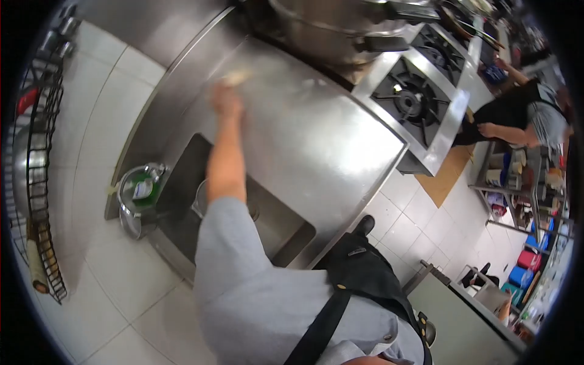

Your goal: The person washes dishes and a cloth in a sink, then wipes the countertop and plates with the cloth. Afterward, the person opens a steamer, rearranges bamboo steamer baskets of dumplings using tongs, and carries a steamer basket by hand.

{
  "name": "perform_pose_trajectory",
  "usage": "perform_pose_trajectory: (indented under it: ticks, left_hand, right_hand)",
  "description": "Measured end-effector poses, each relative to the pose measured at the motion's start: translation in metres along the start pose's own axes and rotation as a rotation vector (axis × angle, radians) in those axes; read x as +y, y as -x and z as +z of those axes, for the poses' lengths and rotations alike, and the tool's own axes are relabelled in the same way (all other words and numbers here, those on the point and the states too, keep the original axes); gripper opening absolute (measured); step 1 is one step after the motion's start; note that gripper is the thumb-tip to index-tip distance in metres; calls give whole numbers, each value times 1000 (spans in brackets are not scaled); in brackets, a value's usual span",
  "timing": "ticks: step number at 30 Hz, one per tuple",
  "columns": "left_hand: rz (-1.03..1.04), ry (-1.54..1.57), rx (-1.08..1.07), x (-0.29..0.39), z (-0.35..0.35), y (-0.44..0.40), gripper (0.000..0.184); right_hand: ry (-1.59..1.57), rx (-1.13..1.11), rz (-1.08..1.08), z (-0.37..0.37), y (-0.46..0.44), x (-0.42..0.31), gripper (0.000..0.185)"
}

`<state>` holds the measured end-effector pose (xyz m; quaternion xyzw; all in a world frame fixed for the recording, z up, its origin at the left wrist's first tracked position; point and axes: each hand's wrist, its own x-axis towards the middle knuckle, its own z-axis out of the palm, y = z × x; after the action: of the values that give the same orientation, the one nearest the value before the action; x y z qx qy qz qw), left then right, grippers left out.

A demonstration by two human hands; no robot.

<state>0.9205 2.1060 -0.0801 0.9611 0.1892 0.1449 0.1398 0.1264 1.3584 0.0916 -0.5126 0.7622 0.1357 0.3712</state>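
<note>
Holds the left hand [228, 103] out beyond the sink [182, 182] for reach, near the desk's [316, 134] far left corner, with a pale item [238, 77] at fingers too blurred to tell clamped or apart.

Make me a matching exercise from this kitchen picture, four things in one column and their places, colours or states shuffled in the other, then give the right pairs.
1. Wearer's left hand
2. Large steel pot
3. Nearest gas burner
4. Cardboard sheet

A. Round and black
B. Brown, on the floor tiles
C. Blurred, at the steel counter
D. Fitted with black handles

Pairs: 1-C, 2-D, 3-A, 4-B
</note>
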Motion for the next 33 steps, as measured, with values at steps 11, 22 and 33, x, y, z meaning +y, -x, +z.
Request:
perform_pose_trajectory:
  ticks: [11, 22, 33]
  left_hand:
    - [810, 534, -694, 260, -88, 302, 39]
    - [189, 55, -483, -44, -301, 619, 39]
    - [1065, 440, -1541, 505, -145, 645, 32]
  right_hand:
    - [-203, 9, 65, -59, -71, 102, 31]
    - [-303, -8, 227, -79, -161, 267, 30]
    - [-1603, -176, -5, -19, -137, 87, 37]
